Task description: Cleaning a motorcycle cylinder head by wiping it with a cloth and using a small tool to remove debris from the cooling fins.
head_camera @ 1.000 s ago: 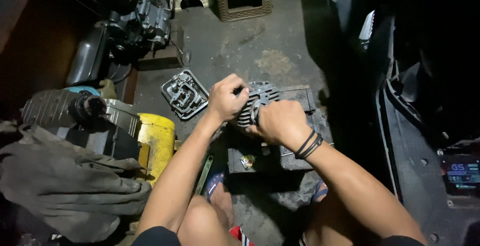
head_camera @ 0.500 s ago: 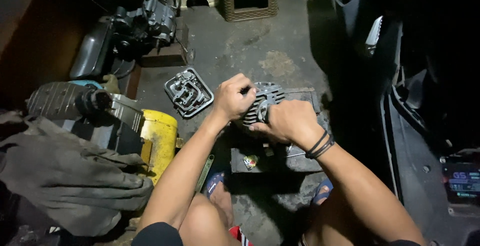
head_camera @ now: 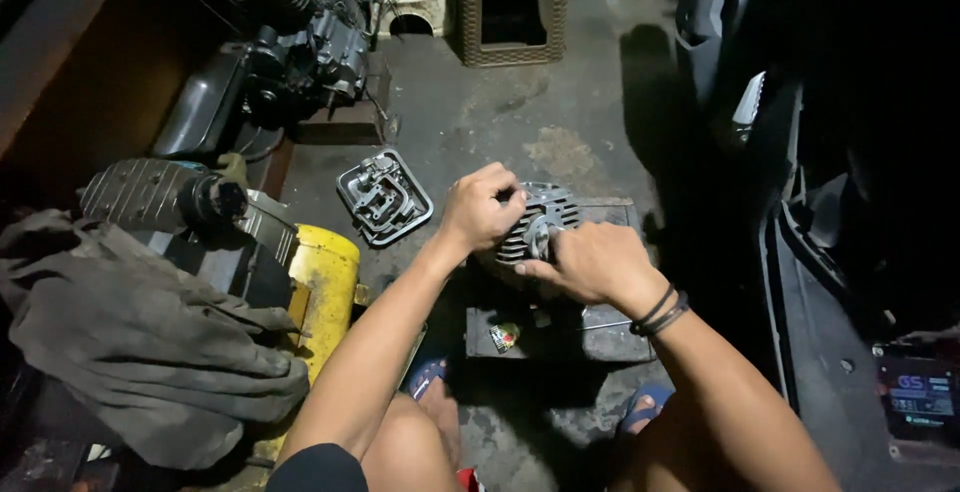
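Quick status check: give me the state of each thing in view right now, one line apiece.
Left hand: closed on top of the finned cylinder.
Right hand: gripping the cylinder's near side.
Finned cylinder: resting on the block, held by both hands.
Block: flat on the floor, under the cylinder.
Metal cover: lying loose on the floor, inner side up.
Grey cloth: crumpled in a heap.

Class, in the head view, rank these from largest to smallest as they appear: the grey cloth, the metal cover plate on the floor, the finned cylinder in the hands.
1. Grey cloth, though nearest the camera.
2 and 3. Cover plate and finned cylinder look alike; hands hide part of the cylinder, so unranked.
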